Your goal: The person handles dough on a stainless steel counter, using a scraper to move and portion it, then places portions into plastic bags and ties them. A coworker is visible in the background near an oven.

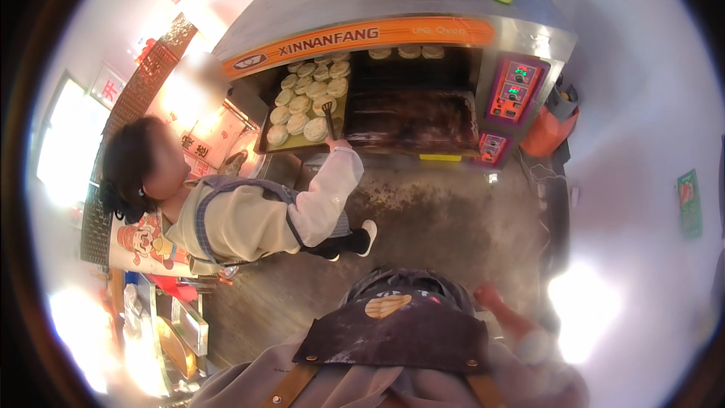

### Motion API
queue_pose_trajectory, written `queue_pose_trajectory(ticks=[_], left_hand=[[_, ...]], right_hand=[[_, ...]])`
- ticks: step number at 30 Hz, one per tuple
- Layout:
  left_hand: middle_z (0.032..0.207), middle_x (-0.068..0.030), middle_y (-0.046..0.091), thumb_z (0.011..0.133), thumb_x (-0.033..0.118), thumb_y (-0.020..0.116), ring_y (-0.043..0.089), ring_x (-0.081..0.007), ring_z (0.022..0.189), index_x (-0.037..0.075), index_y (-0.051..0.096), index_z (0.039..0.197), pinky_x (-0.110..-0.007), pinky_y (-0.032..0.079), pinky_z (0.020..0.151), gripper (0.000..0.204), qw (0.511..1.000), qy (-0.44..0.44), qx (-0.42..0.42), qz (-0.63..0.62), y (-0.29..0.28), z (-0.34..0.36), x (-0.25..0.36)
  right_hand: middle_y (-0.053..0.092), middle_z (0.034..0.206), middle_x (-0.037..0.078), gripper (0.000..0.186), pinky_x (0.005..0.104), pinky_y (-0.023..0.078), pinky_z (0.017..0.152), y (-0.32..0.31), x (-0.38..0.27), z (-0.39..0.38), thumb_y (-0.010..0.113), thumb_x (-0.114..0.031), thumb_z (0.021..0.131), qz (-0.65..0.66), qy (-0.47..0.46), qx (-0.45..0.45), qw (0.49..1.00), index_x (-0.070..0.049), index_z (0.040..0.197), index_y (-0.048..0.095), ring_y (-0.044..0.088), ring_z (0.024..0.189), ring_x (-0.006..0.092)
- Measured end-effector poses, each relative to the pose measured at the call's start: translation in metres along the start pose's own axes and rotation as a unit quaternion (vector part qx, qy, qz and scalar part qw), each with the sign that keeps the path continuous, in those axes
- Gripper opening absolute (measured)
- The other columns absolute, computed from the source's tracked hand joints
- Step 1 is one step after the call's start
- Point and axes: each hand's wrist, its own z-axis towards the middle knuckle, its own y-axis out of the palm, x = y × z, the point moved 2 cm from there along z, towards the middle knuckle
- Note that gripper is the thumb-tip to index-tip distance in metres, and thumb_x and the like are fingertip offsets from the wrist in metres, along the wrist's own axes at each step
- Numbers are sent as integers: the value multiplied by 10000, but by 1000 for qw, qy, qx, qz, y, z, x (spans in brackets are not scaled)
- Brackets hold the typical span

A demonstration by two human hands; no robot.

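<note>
My right hand [487, 297] hangs beside my dark apron [393, 336], apart from any other thing; its fingers are blurred, so their pose does not show. My left hand is out of the picture. Ahead, a deck oven [393, 0] stands with its upper chamber open. Several round pale flatbreads [300, 102] lie in rows on a baking tray [291, 145] at the chamber's left side. A co-worker's hand [340, 143] holds a dark slotted tool [328, 117] over the front flatbreads.
A co-worker [242, 215] in a checked apron stands at the left front of the oven. More flatbreads [408, 52] sit deep in the chamber. Control panels [515, 91] line the oven's right side. An orange gas cylinder [549, 125] stands right of it. Metal racks [181, 325] fill the lower left.
</note>
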Motion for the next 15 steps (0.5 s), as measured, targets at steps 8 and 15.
queue_pose_trajectory(ticks=[8,15], left_hand=[[857,-66,757,976,282,644,740,-197,785,35,737,1024,-334,596,704,269,997,-15,-11,80,-45,12,40],[854,-72,753,986,299,623,738,-201,781,34,732,1020,-335,595,701,288,990,-34,-40,130,4,57,93]], right_hand=[[712,1195,219,325,481,561,960,72,-89,-76,559,-269,924,497,320,-118,798,-85,1102,759,682,1129,415],[776,1020,143,211,420,618,776,183,-189,-42,640,-261,882,372,177,-125,902,-135,884,810,753,944,310]])
